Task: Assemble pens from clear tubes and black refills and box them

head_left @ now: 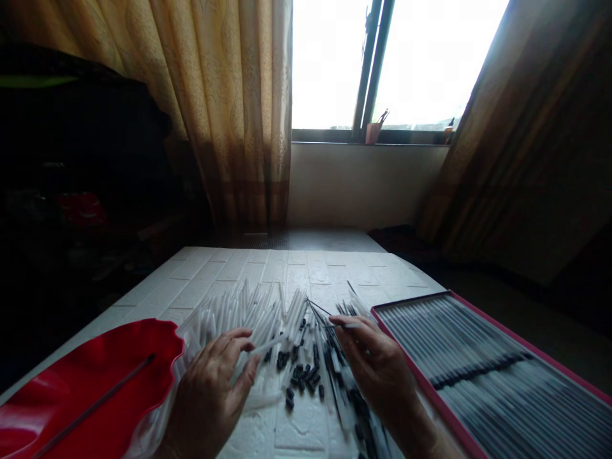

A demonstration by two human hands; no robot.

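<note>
The left hand [215, 379] pinches a white tube [266, 346], the right hand [377, 366] pinches a thin refill [345, 326], with black caps [301, 376] scattered between them on the surface [325, 268].

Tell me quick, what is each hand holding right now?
Left hand: closed on a white pen tube over the pile.
Right hand: fingertips pinched on a thin pen refill, which is blurred.

The red tray [57, 382] and blurred box of pens [421, 376] run off the bottom edge.
</note>
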